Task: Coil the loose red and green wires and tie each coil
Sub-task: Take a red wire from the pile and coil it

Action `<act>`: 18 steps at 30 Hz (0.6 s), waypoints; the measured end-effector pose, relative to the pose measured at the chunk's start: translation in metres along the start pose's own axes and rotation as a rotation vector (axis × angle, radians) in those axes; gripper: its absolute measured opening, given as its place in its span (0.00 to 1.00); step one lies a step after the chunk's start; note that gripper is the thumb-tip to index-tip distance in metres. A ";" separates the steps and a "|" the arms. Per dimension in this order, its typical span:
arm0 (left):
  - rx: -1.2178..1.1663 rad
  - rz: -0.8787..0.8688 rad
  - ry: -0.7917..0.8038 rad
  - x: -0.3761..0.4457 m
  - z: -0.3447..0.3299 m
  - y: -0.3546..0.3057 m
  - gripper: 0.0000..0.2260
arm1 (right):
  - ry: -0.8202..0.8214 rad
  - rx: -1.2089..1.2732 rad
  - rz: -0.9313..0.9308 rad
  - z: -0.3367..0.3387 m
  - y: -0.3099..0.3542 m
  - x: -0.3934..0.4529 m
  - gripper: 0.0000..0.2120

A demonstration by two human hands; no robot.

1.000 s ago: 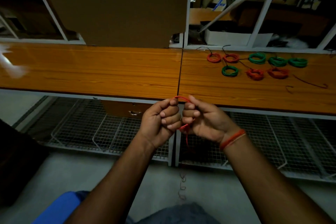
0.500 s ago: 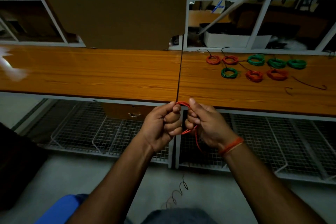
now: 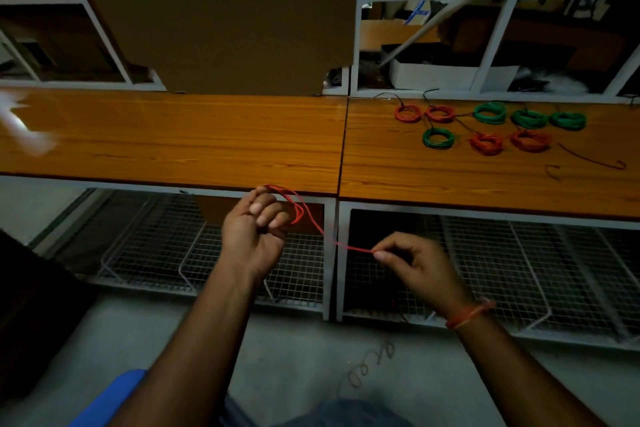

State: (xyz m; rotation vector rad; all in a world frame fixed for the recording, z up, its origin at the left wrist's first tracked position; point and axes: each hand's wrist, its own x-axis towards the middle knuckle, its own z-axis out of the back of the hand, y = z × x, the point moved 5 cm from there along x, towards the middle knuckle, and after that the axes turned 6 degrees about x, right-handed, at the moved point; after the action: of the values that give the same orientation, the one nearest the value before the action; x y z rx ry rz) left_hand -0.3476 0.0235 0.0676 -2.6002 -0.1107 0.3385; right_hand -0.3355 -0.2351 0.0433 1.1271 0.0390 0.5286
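Between the hands runs a red wire [image 3: 313,220]: the left hand [image 3: 254,232] grips a few started loops, and the right hand [image 3: 415,265] pinches the free strand, so this coil is only begun. Beyond the right hand, on the table [image 3: 173,142], eight finished coils [image 3: 490,126] lie, with loose dark wire pieces [image 3: 588,159] beside them.

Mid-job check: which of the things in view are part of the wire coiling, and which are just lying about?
Part of the job:
- red wire, loops gripped by the left hand, a strand pinched by the right hand
- red coils and green coils on the table

Just lying about:
- cardboard sheet
- white box on the shelf
- wire baskets under the table
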 end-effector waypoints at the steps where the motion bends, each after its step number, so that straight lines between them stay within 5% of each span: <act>1: 0.042 -0.014 -0.003 -0.001 -0.003 0.004 0.14 | 0.091 -0.066 0.081 -0.006 0.012 0.002 0.05; 3: 0.225 -0.066 -0.014 -0.001 -0.009 0.009 0.12 | 0.182 -0.121 0.203 -0.015 0.037 0.007 0.04; 10: 1.085 -0.167 0.214 -0.025 -0.032 0.035 0.13 | 0.033 -0.124 0.409 -0.001 0.098 0.036 0.04; 18: 1.013 0.040 0.331 -0.024 -0.036 0.046 0.14 | -0.013 0.128 0.209 0.013 0.088 0.065 0.06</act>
State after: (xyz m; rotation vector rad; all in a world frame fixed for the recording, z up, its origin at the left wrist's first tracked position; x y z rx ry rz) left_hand -0.3609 -0.0369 0.0796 -1.6165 0.1871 -0.0432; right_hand -0.3081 -0.1906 0.1409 1.2670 -0.0574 0.7130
